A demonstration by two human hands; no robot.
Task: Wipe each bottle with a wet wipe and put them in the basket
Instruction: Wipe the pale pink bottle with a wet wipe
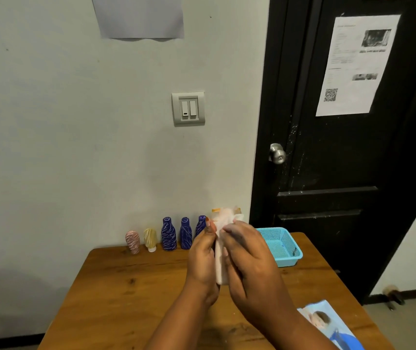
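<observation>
- Left hand [201,251]: one; fingers curled round a pale bottle [219,267], held upright above the table [138,286].
- Right hand [247,251]: one; fingers closed over the same bottle, pressing a wet wipe [228,215] onto it.
- Blue bottles [168,234]: three, standing by the wall; the third partly hidden.
- Pink bottle [132,242]: one.
- Cream bottle [150,239]: one.
- Blue basket [289,261]: one, right of the hands.
- Wipes pack [328,324]: one, near table edge.
</observation>
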